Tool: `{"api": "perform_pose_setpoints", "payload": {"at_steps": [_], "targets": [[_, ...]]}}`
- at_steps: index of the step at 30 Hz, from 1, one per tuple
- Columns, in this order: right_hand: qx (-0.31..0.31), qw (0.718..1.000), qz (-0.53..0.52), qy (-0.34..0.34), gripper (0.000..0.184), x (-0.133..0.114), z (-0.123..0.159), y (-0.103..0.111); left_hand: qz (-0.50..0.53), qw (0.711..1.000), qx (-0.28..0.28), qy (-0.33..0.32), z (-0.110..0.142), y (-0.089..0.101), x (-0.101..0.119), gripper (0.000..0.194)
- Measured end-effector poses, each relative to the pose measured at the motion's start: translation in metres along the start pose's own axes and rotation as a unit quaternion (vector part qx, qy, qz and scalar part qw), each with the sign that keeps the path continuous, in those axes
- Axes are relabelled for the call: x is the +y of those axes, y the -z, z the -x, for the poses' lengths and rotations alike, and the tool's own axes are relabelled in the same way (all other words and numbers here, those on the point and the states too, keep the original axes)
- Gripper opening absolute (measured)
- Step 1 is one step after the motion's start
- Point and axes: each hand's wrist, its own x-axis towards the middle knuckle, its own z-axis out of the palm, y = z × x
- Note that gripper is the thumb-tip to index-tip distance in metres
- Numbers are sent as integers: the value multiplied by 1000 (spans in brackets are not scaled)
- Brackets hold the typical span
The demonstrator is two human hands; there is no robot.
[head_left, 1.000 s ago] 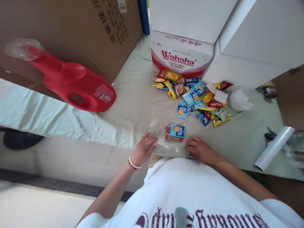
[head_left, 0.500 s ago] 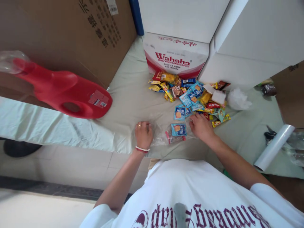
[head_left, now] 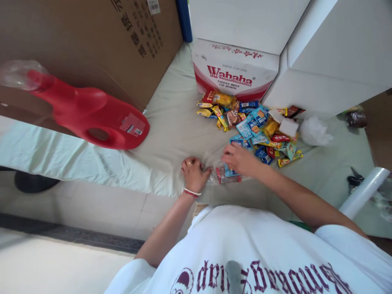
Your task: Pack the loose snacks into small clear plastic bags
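Note:
A sheet of clear plastic film (head_left: 212, 178) lies on the cloth around two snack packs. The lower one is a red-edged pack (head_left: 234, 179); a blue snack packet (head_left: 228, 171) rests on it, mostly covered by my right hand. My left hand (head_left: 194, 174) is at the film's left side, fingers curled on it and thumb out toward the packs. Above the packs, my right hand (head_left: 241, 160) has its fingers pinched together on the film. The exact grip of both hands is partly hidden.
Several wrapped snacks (head_left: 260, 124) are heaped before a Wahaha carton (head_left: 234, 71). A red detergent bottle (head_left: 101, 114) stands left by a brown box (head_left: 92, 49). At right are a crumpled plastic bag (head_left: 315, 131), a film roll (head_left: 364, 192) and something dark resembling scissors (head_left: 355, 178).
Both hands went forward from the near edge with the film. My right hand then moved left over the two packs, covering most of the blue packet. My left hand shifted slightly, thumb spreading.

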Motion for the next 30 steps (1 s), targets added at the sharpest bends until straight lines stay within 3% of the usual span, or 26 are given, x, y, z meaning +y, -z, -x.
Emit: {"api": "perform_pose_setpoints", "payload": {"at_steps": [4, 8, 11, 14, 15, 16, 18, 20, 22, 24, 26, 30], "targets": [[-85, 993, 5, 81, 34, -31, 48, -21, 41, 998, -11, -37, -2, 9, -19, 25], [-73, 996, -37, 39, 42, -48, 71, -52, 173, 982, -74, -9, 6, 32, -32, 15], [-22, 996, -80, 10, 41, -52, 74, -69, 370, 913, -166, 53, 17, 41, -12, 18], [46, 989, -137, 4, 32, -51, 74, -79, 533, 805, -234, 111, 26, 26, 31, 21], [63, 985, -163, 7, 29, -49, 75, -81, 554, 788, -239, 123, 28, 17, 45, 21], [78, 978, -191, 7, 29, -47, 78, -80, 550, 793, -234, 122, 29, 8, 57, 21], [128, 965, -226, -38, 31, -40, 86, -77, 479, 851, -208, 54, 30, -8, 72, 25], [203, 947, -188, -163, 31, -30, 96, -72, 355, 917, -169, -63, 33, -16, 77, 31], [252, 916, -102, -295, 32, -19, 106, -68, 224, 953, -142, -146, 38, -18, 76, 36], [232, 909, -51, -343, 27, -12, 112, -66, 108, 972, -132, -161, 44, -16, 76, 38], [198, 918, -55, -339, 16, -11, 114, -61, 21, 979, -127, -157, 49, -12, 77, 38], [134, 923, -99, -347, 19, -29, 97, -41, -50, 988, -45, -142, 51, -8, 79, 40]]}}
